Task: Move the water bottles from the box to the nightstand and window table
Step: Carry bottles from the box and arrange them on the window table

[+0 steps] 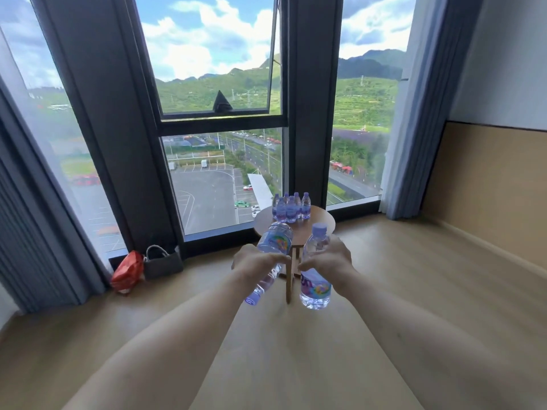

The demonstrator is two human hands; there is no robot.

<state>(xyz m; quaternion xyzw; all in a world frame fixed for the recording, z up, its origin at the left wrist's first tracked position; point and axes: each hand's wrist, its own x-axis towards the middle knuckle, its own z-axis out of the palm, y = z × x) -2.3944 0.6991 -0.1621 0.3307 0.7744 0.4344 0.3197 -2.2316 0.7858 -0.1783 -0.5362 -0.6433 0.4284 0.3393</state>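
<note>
Now two water bottles are held out in front of the person, above the wooden floor (399, 291). The left bottle (270, 261) is gripped by the left hand (254, 261) with the fingers curled around its middle; it is tilted, with the cap toward 7 o'clock and the base toward 1 o'clock. The right bottle (315, 270) is kept upright, cap at 12 o'clock, and the fingers of the right hand (328, 258) are closed around its upper part.

At 12 o'clock from both hands, a small round wooden table (322, 220) is seen before the window (222, 184). A group of bottles (291, 207) is standing upright on its far side, close together.

At 9 o'clock from the table, a dark bag (162, 263) and a red bag (127, 272) are placed on the floor, touching each other, against the window frame. Grey curtains (414, 128) are hung at both sides of the window.
</note>
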